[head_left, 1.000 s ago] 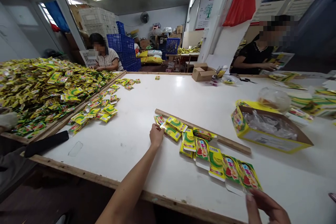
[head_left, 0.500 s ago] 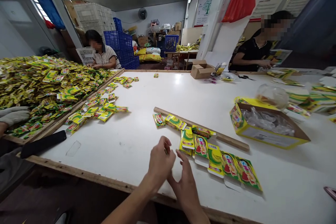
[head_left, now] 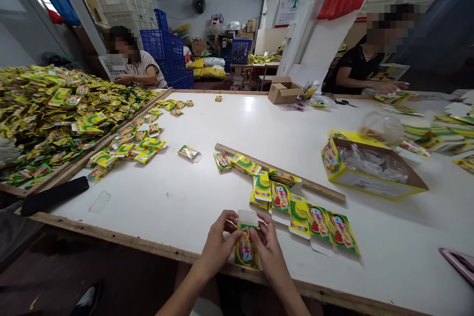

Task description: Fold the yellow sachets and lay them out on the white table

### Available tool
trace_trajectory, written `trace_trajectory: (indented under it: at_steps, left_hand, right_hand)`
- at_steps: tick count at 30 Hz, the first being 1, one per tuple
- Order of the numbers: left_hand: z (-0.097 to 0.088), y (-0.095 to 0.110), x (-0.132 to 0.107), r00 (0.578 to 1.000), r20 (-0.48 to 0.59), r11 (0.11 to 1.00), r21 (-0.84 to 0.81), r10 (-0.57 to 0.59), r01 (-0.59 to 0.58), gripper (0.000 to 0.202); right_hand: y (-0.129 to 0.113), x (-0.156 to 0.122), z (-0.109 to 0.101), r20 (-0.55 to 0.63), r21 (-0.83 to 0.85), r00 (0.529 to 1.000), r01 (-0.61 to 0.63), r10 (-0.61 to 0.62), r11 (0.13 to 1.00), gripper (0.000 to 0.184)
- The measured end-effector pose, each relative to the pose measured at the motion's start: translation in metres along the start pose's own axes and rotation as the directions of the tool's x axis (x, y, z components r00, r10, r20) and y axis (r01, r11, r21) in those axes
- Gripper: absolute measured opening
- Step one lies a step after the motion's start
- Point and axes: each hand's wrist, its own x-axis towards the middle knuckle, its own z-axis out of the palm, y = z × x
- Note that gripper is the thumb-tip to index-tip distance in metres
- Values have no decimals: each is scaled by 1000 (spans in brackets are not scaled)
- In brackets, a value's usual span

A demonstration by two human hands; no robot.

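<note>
Between my two hands, close to the table's front edge, is a small green and yellow candy box point(head_left: 246, 247) with its white end flap raised. My left hand point(head_left: 219, 242) grips its left side, thumb on the printed face. From the right, my right hand point(head_left: 272, 244) grips the same box, its thumb also on the front. Just beyond, a row of similar flat boxes point(head_left: 299, 215) leads off to the right, some with white flaps out. A wooden strip point(head_left: 322, 190) lies behind that row. One separate small box point(head_left: 189, 153) rests on the table to the left.
A large heap of small packets point(head_left: 55, 108) fills the left bay behind a wooden divider. An open yellow carton point(head_left: 374, 168) holding clear plastic bags stands at right. A black phone-like object point(head_left: 55, 195) and a pink-edged phone point(head_left: 459, 262) lie near the edges. Two people work across the table.
My hands, close together with little visible between them before, now hold a candy box upright near the edge. A separate box has appeared on the table to the left. The view has shifted slightly.
</note>
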Motion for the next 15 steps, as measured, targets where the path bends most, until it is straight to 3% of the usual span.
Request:
trace_trajectory:
  at_steps: [5,10,15]
  left_hand:
    - [-5,-2,4,999,36,1000,13,27,-28,18]
    - [-4,3,6,996,20,995,42,91,-92,13]
    - [1,5,3,993,-11,987,-106,118,-118,19]
  right_hand:
    - [-8,1,-14,44,-154,995,90,-84,984,36]
    - [-14,7,-18,122,-281,987,134,-104,950,32]
    - [-13,4,-14,9,-220,984,175,-177,960,34]
